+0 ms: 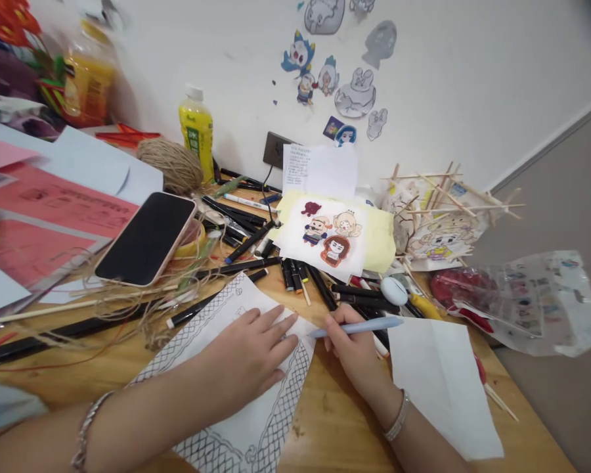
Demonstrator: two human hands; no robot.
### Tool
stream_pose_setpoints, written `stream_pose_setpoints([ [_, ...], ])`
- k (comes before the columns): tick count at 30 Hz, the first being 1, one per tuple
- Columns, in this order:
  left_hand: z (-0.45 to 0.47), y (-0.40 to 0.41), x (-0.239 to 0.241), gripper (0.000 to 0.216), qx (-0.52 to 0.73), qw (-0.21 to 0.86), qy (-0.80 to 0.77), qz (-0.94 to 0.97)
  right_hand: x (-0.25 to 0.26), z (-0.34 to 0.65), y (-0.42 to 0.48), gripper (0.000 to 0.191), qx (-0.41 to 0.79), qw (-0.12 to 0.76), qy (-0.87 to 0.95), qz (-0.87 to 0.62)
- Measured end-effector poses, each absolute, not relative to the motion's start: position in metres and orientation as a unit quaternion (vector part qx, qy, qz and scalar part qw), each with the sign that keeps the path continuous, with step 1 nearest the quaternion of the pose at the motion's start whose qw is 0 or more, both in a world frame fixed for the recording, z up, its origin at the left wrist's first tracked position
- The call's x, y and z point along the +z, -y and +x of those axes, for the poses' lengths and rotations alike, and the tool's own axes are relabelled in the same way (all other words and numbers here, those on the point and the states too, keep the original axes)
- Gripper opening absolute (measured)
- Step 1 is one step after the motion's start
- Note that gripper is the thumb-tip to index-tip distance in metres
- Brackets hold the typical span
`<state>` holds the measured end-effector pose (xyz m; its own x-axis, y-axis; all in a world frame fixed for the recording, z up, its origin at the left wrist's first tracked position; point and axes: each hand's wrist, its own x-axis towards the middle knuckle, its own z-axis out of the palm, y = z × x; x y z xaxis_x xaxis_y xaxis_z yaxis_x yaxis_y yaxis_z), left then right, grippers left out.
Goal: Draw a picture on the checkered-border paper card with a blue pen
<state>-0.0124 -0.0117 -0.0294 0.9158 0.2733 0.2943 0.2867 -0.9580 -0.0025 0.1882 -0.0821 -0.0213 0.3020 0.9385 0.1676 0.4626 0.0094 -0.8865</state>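
My left hand (251, 348) lies flat with its fingers spread on a white sheet of paper (217, 414). Dark lattice and scalloped lines are drawn along the sheet's borders, and my hand and forearm cover much of its middle. My right hand (352, 345) pinches a light blue pen (369, 325) at the sheet's upper right edge. The pen's tip points left, close to my left fingertips; I cannot tell whether it touches the paper. Beside my right wrist lies a second, creased white sheet (438, 381).
Many black markers (246, 243) are heaped behind the sheet. A phone (148, 238) rests on tangled twine at the left, near a yellow-labelled bottle (197, 131). Colored character drawings (295, 249) lean at the back. A stick structure (443, 217) and a plastic bag (536, 302) occupy the right.
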Motion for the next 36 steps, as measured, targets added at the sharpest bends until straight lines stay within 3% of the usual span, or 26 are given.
stream_pose_setpoints([
  [36,-0.011,0.023,-0.031,0.044,-0.148,0.065,0.172,-0.972,-0.016,0.182,0.072,0.031,0.213,0.422,0.590,-0.655],
])
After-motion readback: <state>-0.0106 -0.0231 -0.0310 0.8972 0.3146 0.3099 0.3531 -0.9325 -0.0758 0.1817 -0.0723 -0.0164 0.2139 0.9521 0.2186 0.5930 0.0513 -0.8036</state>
